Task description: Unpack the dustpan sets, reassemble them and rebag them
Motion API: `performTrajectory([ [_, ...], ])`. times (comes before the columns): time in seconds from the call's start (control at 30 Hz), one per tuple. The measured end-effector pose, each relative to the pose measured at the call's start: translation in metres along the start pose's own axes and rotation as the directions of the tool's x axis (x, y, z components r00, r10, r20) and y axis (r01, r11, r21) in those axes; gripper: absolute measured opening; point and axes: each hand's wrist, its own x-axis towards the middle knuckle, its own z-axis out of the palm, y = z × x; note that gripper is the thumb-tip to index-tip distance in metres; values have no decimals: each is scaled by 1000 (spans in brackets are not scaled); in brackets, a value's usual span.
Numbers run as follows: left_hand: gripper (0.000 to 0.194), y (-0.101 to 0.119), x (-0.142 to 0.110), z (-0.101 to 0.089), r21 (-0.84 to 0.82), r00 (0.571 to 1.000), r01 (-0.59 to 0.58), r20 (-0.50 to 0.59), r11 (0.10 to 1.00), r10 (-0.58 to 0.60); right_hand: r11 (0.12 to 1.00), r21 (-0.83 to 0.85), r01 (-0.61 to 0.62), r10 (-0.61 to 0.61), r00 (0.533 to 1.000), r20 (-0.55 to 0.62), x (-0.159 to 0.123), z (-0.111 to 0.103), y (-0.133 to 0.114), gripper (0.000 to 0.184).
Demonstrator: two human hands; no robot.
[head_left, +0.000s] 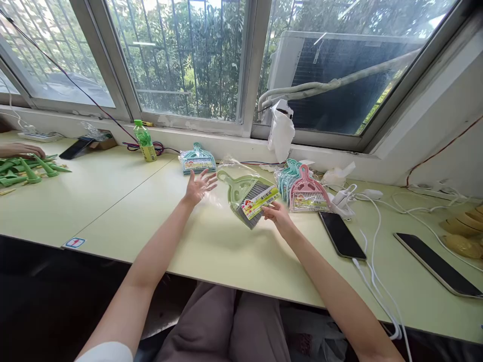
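A green dustpan and brush set (pixel 247 193) in a clear plastic bag is tilted above the table, its handle toward the upper left. My right hand (pixel 278 216) pinches its lower right edge by the yellow label. To the left of the set, my left hand (pixel 200 187) is spread with palm up and holds nothing. Just behind that hand lies a stack of blue bagged dustpan sets (pixel 197 160). Right of the green set, a pink bagged set (pixel 307 191) leans in front of several teal ones (pixel 289 173).
Phones (pixel 341 235) (pixel 437 264) and white cables (pixel 373 251) lie on the right. A green-capped bottle (pixel 145 142) stands near the window sill. At far left, another person's hand (pixel 22 150) rests by green cone-shaped pieces (pixel 30 171). The table's front edge (pixel 226 287) runs before my lap.
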Motion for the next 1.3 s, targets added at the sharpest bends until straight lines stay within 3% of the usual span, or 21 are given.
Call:
performTrajectory([
  [0.1,82,-6,-2,4,-86,971,150,200,985,-131,998,46,51,-47,995,-89,1,-1,0,48],
  [0.17,87,-14,-6,21,-161,915,254,359,954,-183,996,69,59,-50,990,-136,0,-1,0,47],
  [0.2,89,-18,-8,32,-225,905,255,398,940,-150,995,85,59,-46,987,-155,-1,-1,0,46],
  [0.27,92,-24,-14,58,-392,929,176,368,903,-21,991,123,61,-37,981,-188,-3,1,1,46],
  [0.33,94,-27,-20,81,-498,962,124,273,858,19,985,157,72,-36,975,-221,-4,4,2,46],
  [0.47,76,-31,-27,105,-402,986,94,167,911,-28,986,142,90,-54,969,-240,-6,10,5,48],
  [0.63,58,-43,-29,105,-252,987,143,105,957,-120,998,28,56,-51,987,-154,-4,12,7,50],
  [0.77,47,-42,-27,99,-204,963,253,149,946,-226,999,-10,44,-45,994,-100,-1,7,4,52],
  [0.93,50,-29,-23,92,-252,974,212,132,944,-184,999,-12,39,-39,999,-13,-2,6,2,51],
  [1.13,38,-32,-27,94,-257,957,276,166,926,-239,996,77,33,-24,993,-115,-11,19,3,48],
  [1.3,40,-33,-31,101,-289,956,240,237,927,-173,992,120,44,-23,985,-173,-14,20,1,46],
])
